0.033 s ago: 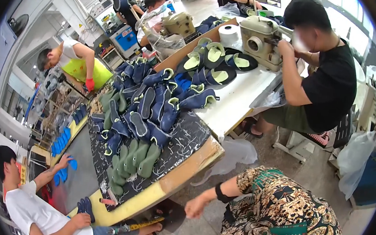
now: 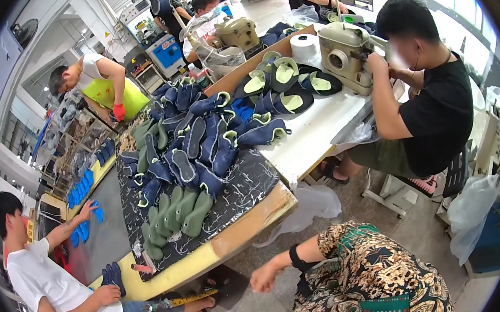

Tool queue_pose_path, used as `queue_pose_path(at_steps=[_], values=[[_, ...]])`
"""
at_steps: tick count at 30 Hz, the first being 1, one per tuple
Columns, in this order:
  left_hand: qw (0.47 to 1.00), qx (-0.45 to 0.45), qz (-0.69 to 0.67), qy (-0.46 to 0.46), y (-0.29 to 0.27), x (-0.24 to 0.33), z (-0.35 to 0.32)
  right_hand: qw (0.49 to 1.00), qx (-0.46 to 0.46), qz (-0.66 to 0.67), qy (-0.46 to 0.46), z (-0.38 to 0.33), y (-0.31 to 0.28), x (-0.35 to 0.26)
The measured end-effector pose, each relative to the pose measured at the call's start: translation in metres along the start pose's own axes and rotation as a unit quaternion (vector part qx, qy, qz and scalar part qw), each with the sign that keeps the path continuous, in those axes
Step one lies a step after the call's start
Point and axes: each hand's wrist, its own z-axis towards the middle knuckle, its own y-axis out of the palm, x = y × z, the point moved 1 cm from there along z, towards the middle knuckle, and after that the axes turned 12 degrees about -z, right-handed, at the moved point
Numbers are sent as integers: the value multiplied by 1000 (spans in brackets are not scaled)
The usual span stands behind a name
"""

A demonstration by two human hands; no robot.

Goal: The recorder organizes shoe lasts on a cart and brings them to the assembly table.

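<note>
One hand is showing: the left hand (image 2: 265, 276), black band at the wrist, is hanging low off the patterned sleeve, just off the table (image 2: 256, 219) corner and over the floor. Fingers are drooping in a loose curl, not pressed together and not pinching anything I can see. The right hand is not showing at all.

The nearest thing is dark footwear (image 2: 222, 283) lying on the floor under the table edge, close to the hand but not touching it. My read is that this is a reach-down phase with no contact yet. A pickup from here is going to need the hand dropping further and moving in under the overhang, with the fingers opening wider first.

On the table, a heap of navy shoes (image 2: 204, 134) is sitting mid-surface, with olive green shoes (image 2: 181, 210) lined up at the near end, well apart from the hand. At the far end a person in a black shirt (image 2: 438, 110) is working at a sewing machine (image 2: 346, 48). Another person in a white shirt (image 2: 34, 274) is sitting at lower left, handling blue insoles (image 2: 83, 192).

Against the earlier frame nothing is changing: hand, shoes and people are all sitting in the same places.
</note>
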Motion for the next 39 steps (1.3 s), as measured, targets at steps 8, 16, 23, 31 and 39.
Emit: queue_pose_path(at_steps=[8, 16, 23, 31, 39], values=[[973, 120, -86, 176, 49, -423, -158, 988, -144, -53, 17, 15, 30, -27], [843, 291, -351, 285, 45, -508, -254, 923, -342, -153, 92, 36, 114, -74], [710, 383, -472, 356, 69, -601, -326, 835, -481, -248, 95, 57, 229, -80], [648, 435, -452, 433, 65, -651, -390, 714, -625, -314, 6, 37, 403, -111], [590, 527, -360, 495, 109, -685, -469, 509, -786, -269, -226, -45, 606, -214]])
